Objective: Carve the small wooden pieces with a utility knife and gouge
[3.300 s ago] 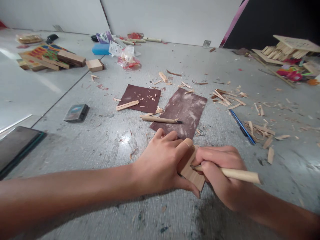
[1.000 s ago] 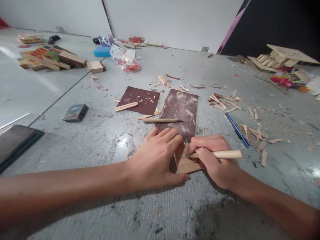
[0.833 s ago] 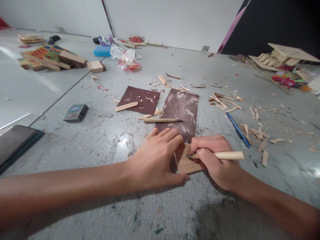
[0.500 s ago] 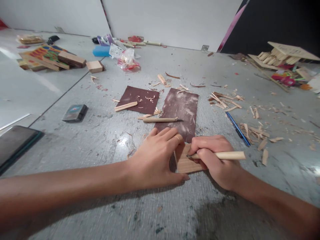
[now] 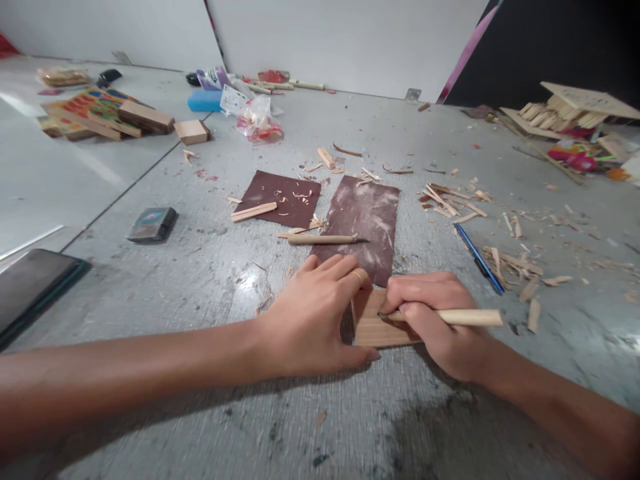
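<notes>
A small flat piece of pale wood [image 5: 373, 327] lies on the grey table in front of me. My left hand [image 5: 320, 313] grips its left end, thumb along the near edge and fingers at the far edge; a ring is on one finger. In my right hand [image 5: 440, 327] is a carving tool [image 5: 470, 318] with a round wooden handle, held low like a pencil. Its dark tip meets the wood's upper face, and the hand covers the wood's right end. Just beyond the hands, a second carving tool [image 5: 320, 239] rests across dusty brown sandpaper [image 5: 367, 207].
Another sandpaper sheet [image 5: 265, 190] carries shavings and a wood strip. To the right lie a blue pen [image 5: 477, 257] and wood shavings [image 5: 515, 263]. At left are a small box [image 5: 153, 224] and a phone [image 5: 37, 290]. Wood blocks [image 5: 145, 117] and plastic bags [image 5: 257, 120] sit farther back.
My right hand and the carving tool have slid slightly to the right over the wood. My left hand keeps its hold. The whole view has shifted a little.
</notes>
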### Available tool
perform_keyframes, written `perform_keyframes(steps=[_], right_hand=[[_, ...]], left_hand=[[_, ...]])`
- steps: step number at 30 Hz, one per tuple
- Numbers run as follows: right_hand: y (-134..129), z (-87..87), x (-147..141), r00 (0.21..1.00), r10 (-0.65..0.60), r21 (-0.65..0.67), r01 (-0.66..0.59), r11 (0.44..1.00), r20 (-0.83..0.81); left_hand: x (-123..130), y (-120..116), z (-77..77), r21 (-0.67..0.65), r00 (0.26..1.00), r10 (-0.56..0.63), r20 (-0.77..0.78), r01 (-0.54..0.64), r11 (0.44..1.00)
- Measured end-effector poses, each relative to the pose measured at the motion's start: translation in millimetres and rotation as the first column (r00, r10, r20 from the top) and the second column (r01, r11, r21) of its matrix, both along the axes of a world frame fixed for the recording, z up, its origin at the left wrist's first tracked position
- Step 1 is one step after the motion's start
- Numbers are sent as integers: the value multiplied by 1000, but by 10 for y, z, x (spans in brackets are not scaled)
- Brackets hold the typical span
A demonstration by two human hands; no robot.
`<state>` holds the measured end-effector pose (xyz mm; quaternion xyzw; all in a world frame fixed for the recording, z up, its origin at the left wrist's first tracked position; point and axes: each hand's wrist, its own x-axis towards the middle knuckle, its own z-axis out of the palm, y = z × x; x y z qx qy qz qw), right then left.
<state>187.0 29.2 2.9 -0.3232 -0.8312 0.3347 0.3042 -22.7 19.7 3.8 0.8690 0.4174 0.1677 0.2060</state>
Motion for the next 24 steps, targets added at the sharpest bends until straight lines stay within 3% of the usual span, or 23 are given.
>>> perform_keyframes(steps=[8,11,15,20,24], right_hand=[[-14,-25,21,999,-42,-29,41,999,-23],[-21,-57,39,981,-144,-222,112,968,-132],[-12,-46,45,873,-328,-491,121,863,-362],[-10,92,40,764,-359,-460,92,883,-537],[-42,155,54,775,-292,-384,70,921,-560]], left_hand=[[-7,8,3,4,1000,-20,-12,20,1000],[-20,17,3,-25,999,-43,6,43,999],[-52,40,33,-103,992,-107,70,114,988],[-99,107,110,-188,949,-210,237,256,948],[-135,158,121,-266,910,-246,333,341,902]])
